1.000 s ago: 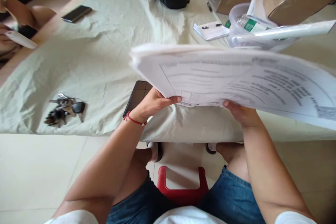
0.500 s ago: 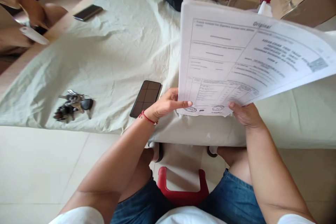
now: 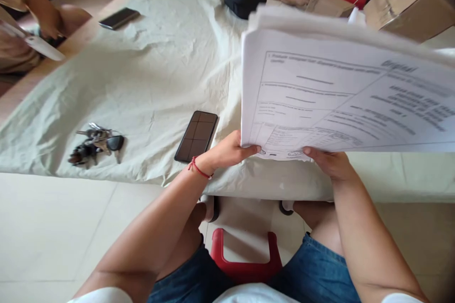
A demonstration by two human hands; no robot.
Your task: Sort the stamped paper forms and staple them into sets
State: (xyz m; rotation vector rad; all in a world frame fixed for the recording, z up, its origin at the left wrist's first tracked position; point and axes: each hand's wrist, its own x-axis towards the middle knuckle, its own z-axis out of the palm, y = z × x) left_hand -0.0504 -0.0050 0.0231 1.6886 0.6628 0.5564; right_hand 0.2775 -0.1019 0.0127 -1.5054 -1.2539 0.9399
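Stack of printed papers [image 3: 341,99] held up over the near edge of the surface [image 3: 142,71], tilted toward the camera. Left hand [image 3: 227,151] in a closed grip on the bottom left corner, thumb on top; right hand [image 3: 329,161] pinching the bottom edge just beside it. Black phone [image 3: 196,136] flat near the left wrist; bunch of keys [image 3: 95,143] farther left.

Bright, soft daylight; the papers [image 3: 341,99] look motion-blurred, edges perhaps slightly warped.
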